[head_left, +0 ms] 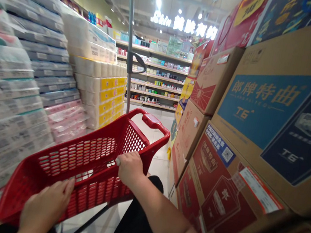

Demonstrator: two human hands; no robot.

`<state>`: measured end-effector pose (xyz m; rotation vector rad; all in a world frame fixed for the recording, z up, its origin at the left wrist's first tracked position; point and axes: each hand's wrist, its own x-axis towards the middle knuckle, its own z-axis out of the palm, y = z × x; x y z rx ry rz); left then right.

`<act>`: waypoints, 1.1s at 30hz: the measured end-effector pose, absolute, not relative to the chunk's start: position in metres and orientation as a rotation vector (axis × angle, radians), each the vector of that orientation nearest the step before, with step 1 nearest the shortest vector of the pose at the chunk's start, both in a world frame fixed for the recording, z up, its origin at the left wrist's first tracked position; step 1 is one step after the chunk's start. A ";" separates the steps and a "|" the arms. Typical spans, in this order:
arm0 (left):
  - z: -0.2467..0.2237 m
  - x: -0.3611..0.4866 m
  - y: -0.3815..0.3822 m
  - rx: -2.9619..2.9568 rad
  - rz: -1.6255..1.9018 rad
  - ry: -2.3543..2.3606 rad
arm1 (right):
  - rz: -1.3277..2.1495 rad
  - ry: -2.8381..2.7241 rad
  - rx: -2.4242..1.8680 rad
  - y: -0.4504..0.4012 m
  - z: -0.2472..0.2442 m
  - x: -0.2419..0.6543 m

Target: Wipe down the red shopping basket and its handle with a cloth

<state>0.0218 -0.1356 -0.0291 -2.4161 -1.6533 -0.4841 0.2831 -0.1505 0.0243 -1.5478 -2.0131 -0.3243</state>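
The left hand and right hand are gripping the rim of a red plastic shopping basket at six o'clock, fingers curled closed. Stacked toilet-paper packs are rising at ten o'clock, printed cardboard cartons are crowding in at three o'clock, and store shelves are standing at twelve.

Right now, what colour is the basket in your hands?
Red, with a holed mesh pattern; the plastic shopping basket shows best in the head view.
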 end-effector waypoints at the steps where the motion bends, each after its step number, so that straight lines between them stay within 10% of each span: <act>1: -0.027 0.023 -0.133 -2.417 -0.380 -1.639 | -0.340 -2.008 -1.526 -0.150 0.022 0.282; 33: -0.020 0.036 -0.149 -2.323 -0.233 -1.554 | -0.370 -2.075 -1.710 -0.143 0.012 0.271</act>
